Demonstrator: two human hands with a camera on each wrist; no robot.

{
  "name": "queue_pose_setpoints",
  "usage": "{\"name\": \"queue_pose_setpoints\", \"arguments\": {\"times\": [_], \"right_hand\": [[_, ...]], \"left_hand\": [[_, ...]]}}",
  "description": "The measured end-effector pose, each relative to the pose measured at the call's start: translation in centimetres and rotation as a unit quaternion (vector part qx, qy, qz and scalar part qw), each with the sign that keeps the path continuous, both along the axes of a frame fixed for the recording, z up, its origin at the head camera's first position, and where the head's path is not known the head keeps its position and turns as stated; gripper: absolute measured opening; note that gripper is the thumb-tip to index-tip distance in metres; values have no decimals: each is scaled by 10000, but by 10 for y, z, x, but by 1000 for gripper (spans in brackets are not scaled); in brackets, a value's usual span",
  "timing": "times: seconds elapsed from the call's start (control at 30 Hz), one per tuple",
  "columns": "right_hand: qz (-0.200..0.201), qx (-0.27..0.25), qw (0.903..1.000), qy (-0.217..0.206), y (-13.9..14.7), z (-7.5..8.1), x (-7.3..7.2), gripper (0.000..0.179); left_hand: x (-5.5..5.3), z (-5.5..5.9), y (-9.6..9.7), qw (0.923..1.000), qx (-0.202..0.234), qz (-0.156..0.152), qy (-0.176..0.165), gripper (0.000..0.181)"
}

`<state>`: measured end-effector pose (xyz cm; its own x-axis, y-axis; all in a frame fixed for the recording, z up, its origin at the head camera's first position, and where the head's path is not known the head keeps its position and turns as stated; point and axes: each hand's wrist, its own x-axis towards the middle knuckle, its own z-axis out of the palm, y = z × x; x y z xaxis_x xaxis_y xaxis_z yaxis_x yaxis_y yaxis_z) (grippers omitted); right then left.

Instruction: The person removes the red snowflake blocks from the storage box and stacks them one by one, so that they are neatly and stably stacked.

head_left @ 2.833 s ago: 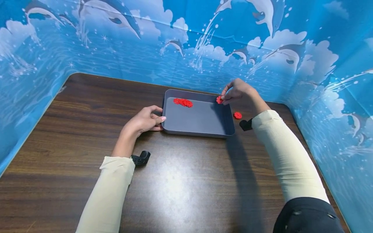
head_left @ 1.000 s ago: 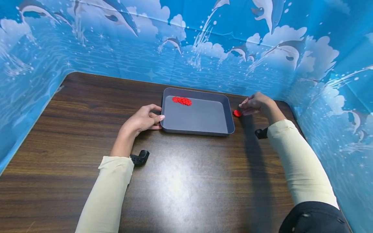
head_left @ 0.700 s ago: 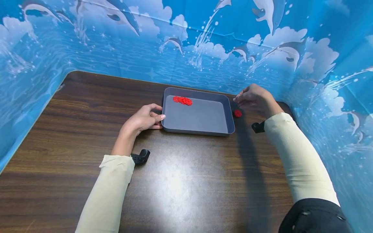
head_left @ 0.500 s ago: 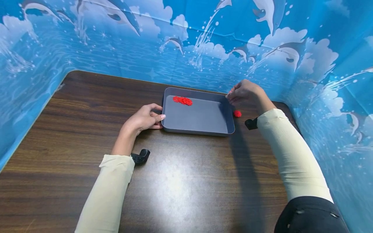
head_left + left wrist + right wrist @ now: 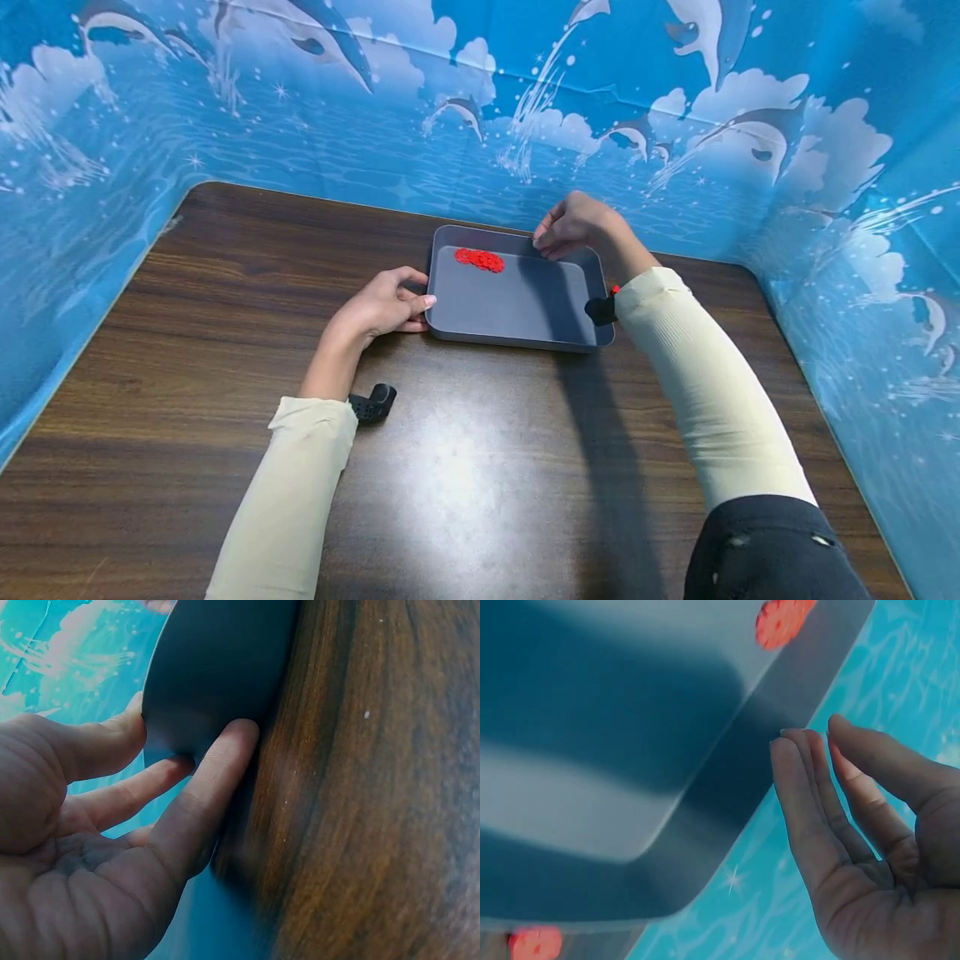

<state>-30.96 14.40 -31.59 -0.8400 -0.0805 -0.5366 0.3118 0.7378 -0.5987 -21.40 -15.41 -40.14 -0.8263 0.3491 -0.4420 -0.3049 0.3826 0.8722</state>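
The dark grey rectangular tray [image 5: 498,304] stands on the table. My left hand [image 5: 382,306] holds its left side, thumb at the rim and fingers against the outer wall, as the left wrist view shows up close. Over the tray's far wall hovers my right hand [image 5: 577,223]. Its fingers are fairly straight, and in the right wrist view nothing shows between them and the thumb. Several flat red notched discs [image 5: 480,260] lie overlapping in the tray's far left corner. Another red disc [image 5: 535,943] sits on the table outside the tray's right side, mostly hidden by my sleeve in the head view.
Brown wood-grain table [image 5: 225,333] surrounds the tray. A blue curtain [image 5: 337,158] printed with dolphins hangs close behind the table's far edge and along both sides. Each wrist wears a black camera mount [image 5: 373,403].
My right hand held a red disc at the tray's right side earlier, then was beside the disc on the table. It has since moved left over the tray. My left hand has stayed on the tray.
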Motion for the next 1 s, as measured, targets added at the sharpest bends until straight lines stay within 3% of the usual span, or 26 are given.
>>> {"name": "queue_pose_setpoints", "arguments": {"times": [0.17, 0.3, 0.5, 0.67, 1.0], "right_hand": [[415, 123, 9990, -129, -22, -11, -3, 28], [704, 567, 9959, -76, -42, -23, -1, 34], [1055, 1769, 9750, 828, -65, -42, 5, 30], [1045, 2210, 9567, 1583, -70, -54, 9, 20], [595, 1727, 9684, 1701, -61, -58, 6, 13]], "left_hand": [[-1, -1, 1, 10000, -43, 23, -19, 58], [0, -1, 1, 10000, -31, 2, -1, 58], [-1, -2, 0, 10000, -3, -7, 16, 59], [-1, -2, 1, 10000, -28, -10, 19, 57], [-2, -2, 0, 10000, 19, -34, 79, 57]]}}
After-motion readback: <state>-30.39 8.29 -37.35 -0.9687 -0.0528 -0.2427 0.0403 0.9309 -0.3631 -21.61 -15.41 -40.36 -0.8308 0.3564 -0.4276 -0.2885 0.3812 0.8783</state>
